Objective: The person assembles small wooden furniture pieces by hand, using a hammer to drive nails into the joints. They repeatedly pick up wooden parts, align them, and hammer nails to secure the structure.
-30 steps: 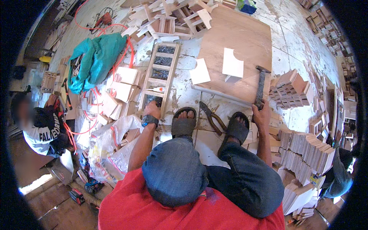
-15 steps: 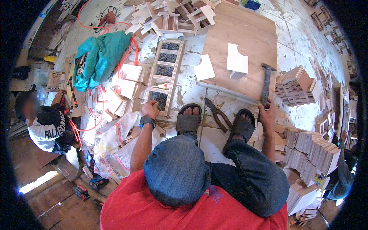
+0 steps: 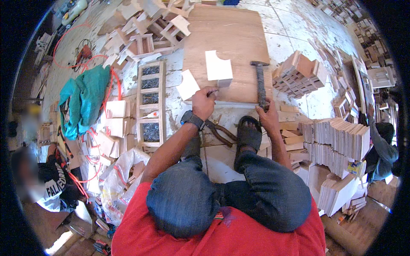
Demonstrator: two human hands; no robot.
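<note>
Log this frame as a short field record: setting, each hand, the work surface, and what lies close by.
setting: floor workshop, person seated, sandalled feet forward
left hand: at the near edge of the plywood board, pinching a small thin item, likely a nail
right hand: gripping the hammer by its handle; the head rests on the board
on board: white cut wood piece
near left hand: pliers; wooden compartment tray of nails
right side: stacks of small wooden boards

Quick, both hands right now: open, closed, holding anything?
Left hand: closed, pinching a small nail at the plywood board edge.
Right hand: closed on the hammer handle.
</note>
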